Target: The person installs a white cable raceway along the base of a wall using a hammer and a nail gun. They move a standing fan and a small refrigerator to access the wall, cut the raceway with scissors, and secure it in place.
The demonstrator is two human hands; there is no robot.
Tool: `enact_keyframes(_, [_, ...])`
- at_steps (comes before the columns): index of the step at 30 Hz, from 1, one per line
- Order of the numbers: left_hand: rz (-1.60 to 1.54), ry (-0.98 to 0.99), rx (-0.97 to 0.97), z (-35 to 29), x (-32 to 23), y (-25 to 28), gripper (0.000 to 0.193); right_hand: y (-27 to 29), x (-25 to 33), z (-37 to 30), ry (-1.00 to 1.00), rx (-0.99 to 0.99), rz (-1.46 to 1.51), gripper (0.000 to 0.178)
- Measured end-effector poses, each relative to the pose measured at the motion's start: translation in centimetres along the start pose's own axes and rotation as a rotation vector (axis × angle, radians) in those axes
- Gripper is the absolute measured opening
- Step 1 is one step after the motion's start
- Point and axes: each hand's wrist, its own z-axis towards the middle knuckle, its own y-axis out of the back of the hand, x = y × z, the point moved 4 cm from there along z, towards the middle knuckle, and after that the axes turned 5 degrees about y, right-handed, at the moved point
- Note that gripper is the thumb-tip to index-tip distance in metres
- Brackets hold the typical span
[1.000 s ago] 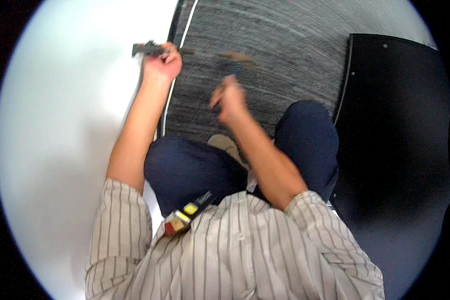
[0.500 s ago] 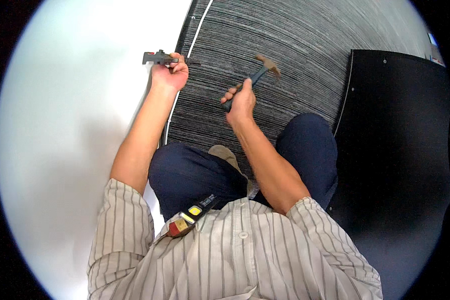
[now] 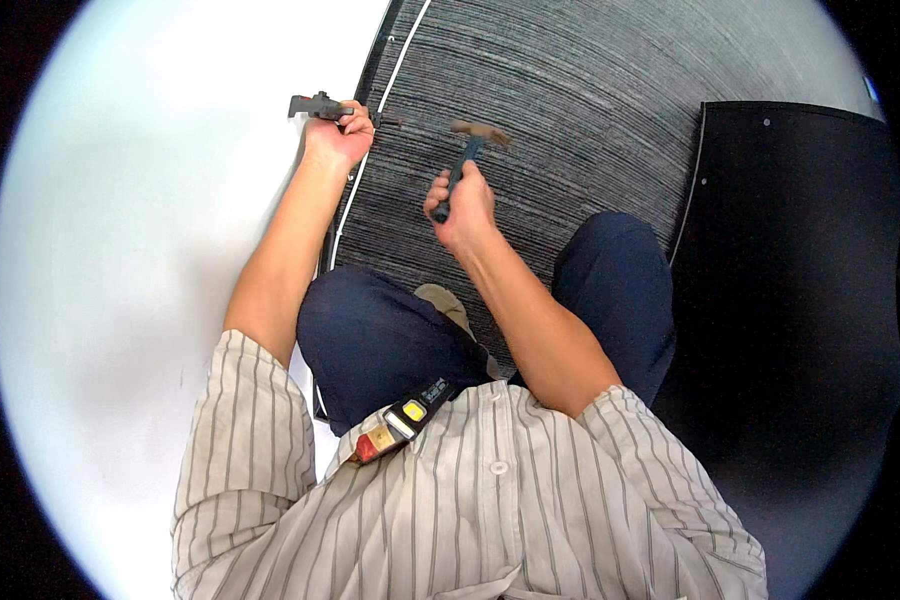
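Note:
My right hand (image 3: 466,205) is closed around the dark grip of a claw hammer (image 3: 473,150). Its brownish head is slightly blurred and points up, a short way right of my left hand. Beside the white wall, my left hand (image 3: 342,138) is closed on a dark grey tool with a notched end (image 3: 320,106). A thin part of that tool sticks out past my fingers on the right, toward the hammer head. My fingers hide its middle, and I cannot make out its exact kind.
Along the foot of the white wall (image 3: 140,250) run a dark strip and a white cable (image 3: 395,70). Grey striped carpet (image 3: 560,80) covers the floor. A black panel (image 3: 790,250) stands at the right. A small work light (image 3: 406,417) hangs at my shirt front, above my knees.
The hammer has swung left, its head coming closer to the tool in my left hand. My left hand has stayed nearly in place, and my view has shifted slightly.

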Motion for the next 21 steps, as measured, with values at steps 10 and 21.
enact_keyframes(10, [0.045,-0.009,-0.04,0.9,-0.7,0.4,0.062,-0.6,-2.8,2.4,0.084,-0.02,-0.262,0.048])
enact_keyframes(21, [0.006,0.102,-0.085,1.4,-2.0,2.2,0.048,-0.8,-2.0,2.6,0.213,-0.066,-0.324,0.042])
